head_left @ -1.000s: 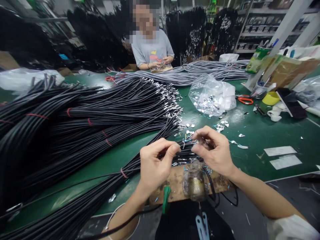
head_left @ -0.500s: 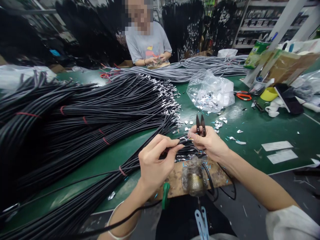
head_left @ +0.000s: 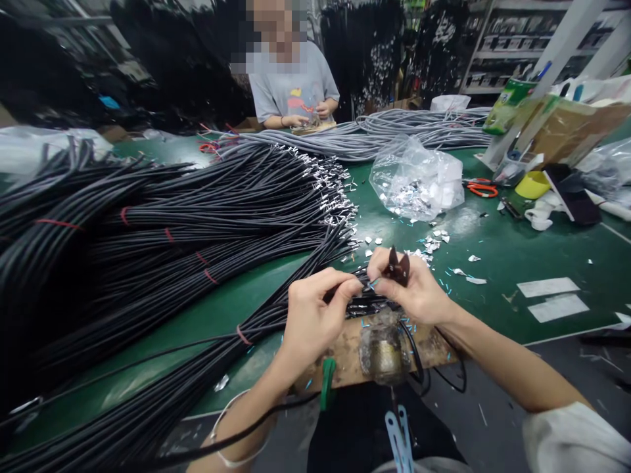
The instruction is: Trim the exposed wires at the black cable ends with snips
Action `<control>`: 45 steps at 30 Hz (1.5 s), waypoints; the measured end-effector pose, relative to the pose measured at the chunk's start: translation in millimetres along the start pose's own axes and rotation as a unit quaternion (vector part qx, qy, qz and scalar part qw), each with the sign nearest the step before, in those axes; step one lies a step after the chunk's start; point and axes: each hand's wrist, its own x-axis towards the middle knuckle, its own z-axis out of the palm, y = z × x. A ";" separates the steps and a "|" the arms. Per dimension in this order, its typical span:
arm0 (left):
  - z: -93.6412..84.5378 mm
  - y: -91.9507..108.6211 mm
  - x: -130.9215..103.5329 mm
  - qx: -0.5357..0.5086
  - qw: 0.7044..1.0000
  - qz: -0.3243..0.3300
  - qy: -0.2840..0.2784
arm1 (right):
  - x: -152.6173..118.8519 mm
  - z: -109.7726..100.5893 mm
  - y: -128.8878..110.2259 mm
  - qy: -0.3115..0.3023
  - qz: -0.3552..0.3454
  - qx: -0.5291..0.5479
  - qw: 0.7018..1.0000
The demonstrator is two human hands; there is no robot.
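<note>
My left hand (head_left: 318, 315) is closed in a pinch on the end of a black cable (head_left: 231, 441), which trails below my forearm. Close beside it, my right hand (head_left: 407, 289) holds dark thread snips (head_left: 398, 266) in its palm, blades pointing up. The right thumb and forefinger pinch at the thin wires, one of them blue, at that cable end. Behind and beneath both hands lie more black cable ends, partly hidden by the fingers. A banded bundle of black cables (head_left: 197, 368) runs from there toward the lower left.
A wooden board (head_left: 345, 341) at the table edge carries a wrapped metal device (head_left: 384, 351) and a green clamp (head_left: 327, 381). Large black cable bundles (head_left: 197, 190) cover the left. Beyond are a plastic bag of scraps (head_left: 419, 180), orange-handled scissors (head_left: 482, 188), grey cables (head_left: 419, 128) and a co-worker (head_left: 296, 85).
My right hand has turned, so the snips tilt and their blades reach less high. My left hand has shifted slightly right. A blue wire now shows between the fingers.
</note>
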 end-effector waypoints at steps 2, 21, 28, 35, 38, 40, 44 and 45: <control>1.7 0.4 -0.4 -0.010 0.999 -0.028 -0.025 | 2.3 -2.9 2.8 0.040 -0.044 -0.120 0.991; -2.4 -2.5 3.1 -0.180 0.974 -0.124 -0.067 | 6.4 4.8 4.6 0.068 0.015 -0.032 0.997; 1.4 -2.5 1.3 -0.195 0.966 -0.163 -0.057 | 5.7 4.1 3.5 0.033 -0.046 -0.120 0.991; 0.4 -1.8 0.9 -0.201 0.964 -0.169 -0.042 | 8.6 -9.4 8.6 0.244 0.003 -0.112 0.963; 1.4 -1.5 0.3 -0.189 0.967 -0.165 -0.040 | 6.9 -1.8 6.1 0.126 0.014 -0.074 0.989; 3.9 0.3 -0.1 -0.157 0.975 -0.158 -0.028 | 4.8 4.8 4.0 0.133 -0.006 -0.107 0.985; 6.3 3.0 1.4 -0.083 0.988 -0.133 -0.004 | 2.3 10.5 4.1 0.196 -0.024 -0.130 0.972; 5.4 2.7 2.4 -0.083 0.988 -0.130 -0.010 | 2.2 10.2 5.0 0.176 -0.004 -0.084 0.981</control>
